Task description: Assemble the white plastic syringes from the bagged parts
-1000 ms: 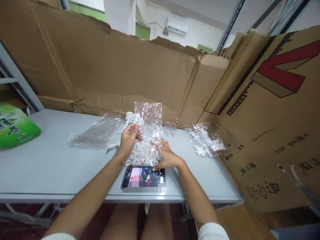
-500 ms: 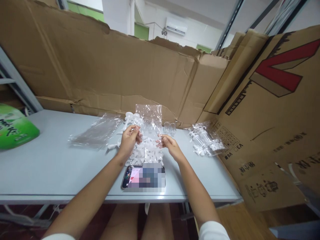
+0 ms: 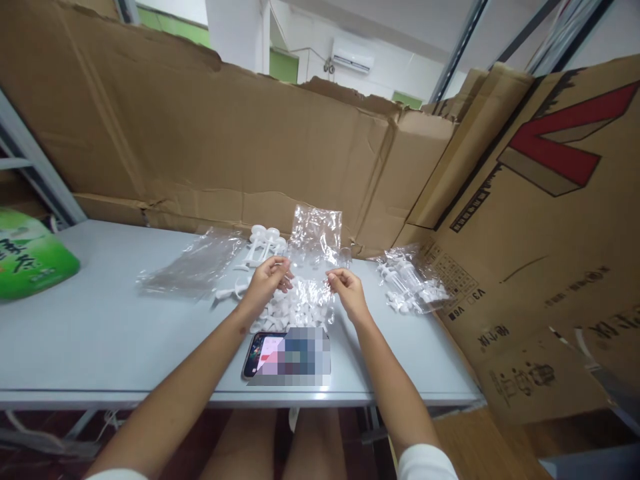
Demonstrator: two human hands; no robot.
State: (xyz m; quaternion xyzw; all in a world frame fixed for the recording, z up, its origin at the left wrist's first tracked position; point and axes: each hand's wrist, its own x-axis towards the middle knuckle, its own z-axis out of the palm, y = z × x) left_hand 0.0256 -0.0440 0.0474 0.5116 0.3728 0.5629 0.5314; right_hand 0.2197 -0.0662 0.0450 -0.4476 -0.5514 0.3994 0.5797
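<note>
A small clear plastic bag [image 3: 315,250] hangs upright between my two hands above the grey table [image 3: 115,333]. My left hand [image 3: 267,283] pinches its left edge and my right hand [image 3: 345,287] pinches its right edge. Under the bag lies a heap of small white plastic parts [image 3: 293,310]. A few white stemmed pieces [image 3: 260,243] lie just behind my left hand. A phone [image 3: 287,353] with a lit screen rests flat near the table's front edge, just below my hands.
A pile of empty clear bags [image 3: 193,267] lies to the left. A filled clear bag of white parts [image 3: 413,283] lies to the right. A green package [image 3: 30,257] sits at the far left. Cardboard sheets [image 3: 225,140] wall the back and right.
My right hand rose from the phone's edge to the bag and pinched its right side. The bag has shifted slightly right, now held by both hands.
</note>
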